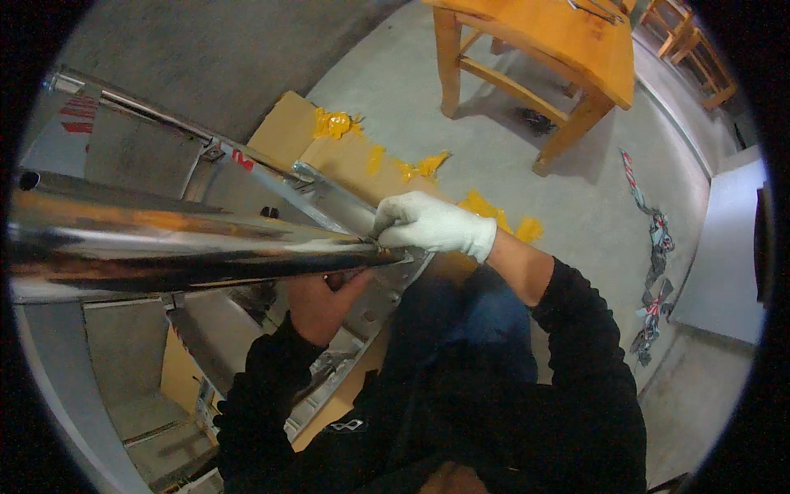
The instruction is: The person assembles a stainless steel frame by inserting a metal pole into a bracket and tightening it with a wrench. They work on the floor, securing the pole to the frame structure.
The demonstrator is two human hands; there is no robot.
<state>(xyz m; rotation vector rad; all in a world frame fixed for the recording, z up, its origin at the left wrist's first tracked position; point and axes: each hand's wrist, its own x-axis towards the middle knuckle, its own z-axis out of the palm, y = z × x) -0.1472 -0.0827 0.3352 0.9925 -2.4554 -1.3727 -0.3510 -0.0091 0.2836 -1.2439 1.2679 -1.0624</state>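
A thick polished metal tube [206,247] crosses the left half of the view, its near end reaching the middle. My right hand [436,224], in a white knitted glove, is at that end with its fingers curled and pressed together. Anything small between those fingertips is hidden. Just below the tube is my bare left hand [317,306], its thumb bent toward the index finger and its other fingers out of sight behind the tube. Beneath both hands runs a grey metal frame [341,202] with a flat, holed face.
Flattened cardboard [296,136] with yellow tape scraps [337,123] lies on the floor beyond the frame. A wooden stool [535,41] stands at the far right, metal tools on its seat. Crumpled striped wrapping [658,239] trails along the floor, near a pale panel [720,247].
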